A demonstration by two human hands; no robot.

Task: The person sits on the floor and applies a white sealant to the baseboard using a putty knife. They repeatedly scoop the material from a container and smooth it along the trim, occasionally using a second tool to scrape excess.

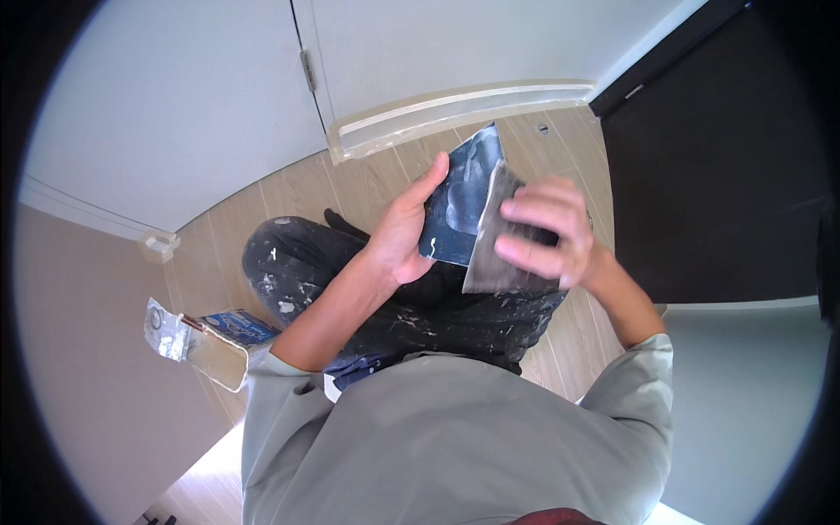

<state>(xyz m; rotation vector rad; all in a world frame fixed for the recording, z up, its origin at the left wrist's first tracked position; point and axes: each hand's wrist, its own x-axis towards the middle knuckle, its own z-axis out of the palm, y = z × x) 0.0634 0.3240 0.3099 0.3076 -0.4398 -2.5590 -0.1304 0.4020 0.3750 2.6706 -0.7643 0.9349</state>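
Note:
My left hand (407, 223) grips a dark blue, rectangular sheet (451, 219) smeared with pale grey, its thumb along the left edge. My right hand (556, 232) is closed on a streaky grey-brown sheet (490, 262) with a pale edge, which overlaps the blue one's right side; the fingers there are blurred by motion. Both pieces are held over my lap, above dark trousers (293, 267) spattered with white paint. Whether the two sheets touch I cannot tell.
At lower left sit an open box or bucket (223, 363) and a crumpled clear packet (162, 328). Pale door panels (210, 96) with a taped sill (455, 105) stand ahead, a dark door (709, 184) to the right. Wood-look flooring (219, 254) lies beneath me.

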